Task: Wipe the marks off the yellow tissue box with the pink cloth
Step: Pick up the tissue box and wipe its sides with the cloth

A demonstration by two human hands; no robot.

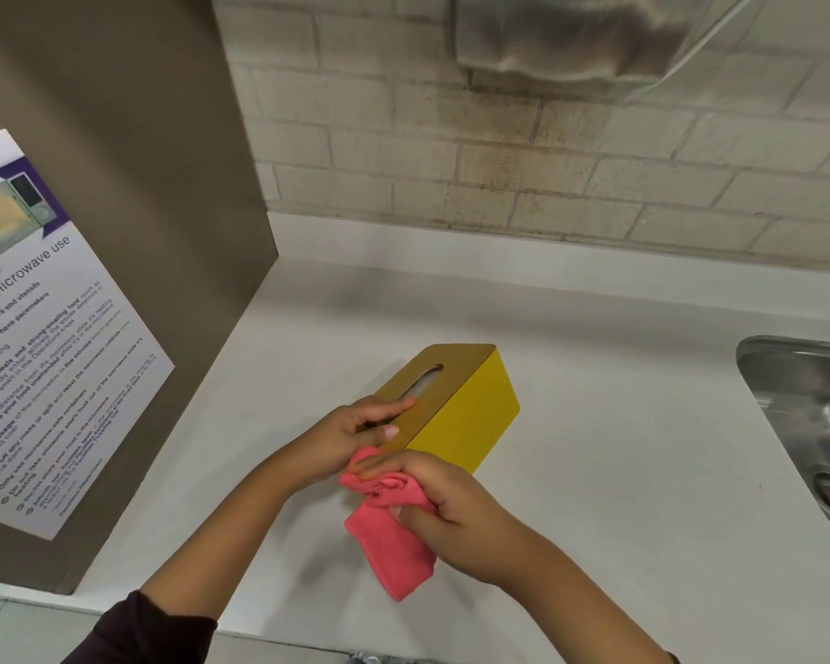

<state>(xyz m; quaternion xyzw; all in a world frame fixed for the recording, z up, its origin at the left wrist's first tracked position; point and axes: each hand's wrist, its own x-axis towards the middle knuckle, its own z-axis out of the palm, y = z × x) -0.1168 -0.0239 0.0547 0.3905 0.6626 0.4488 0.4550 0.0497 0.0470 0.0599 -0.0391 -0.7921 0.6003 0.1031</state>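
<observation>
The yellow tissue box [475, 414] lies on the white counter, its tan slotted lid facing up and to the left. My left hand [355, 433] grips the box's near end, fingers curled over the lid by the slot. My right hand [446, 510] is closed around the bunched pink cloth [394, 534] right at the box's near corner. The loose end of the cloth hangs down toward me. Both hands hide the near end of the box, and no marks on it can be made out.
A brown panel [130, 194] with a microwave-use notice [49, 337] stands close on the left. A steel sink [815, 424] is set into the white counter [619, 472] at the right. A brick wall [547, 165] runs behind, with a towel dispenser [571, 35] above.
</observation>
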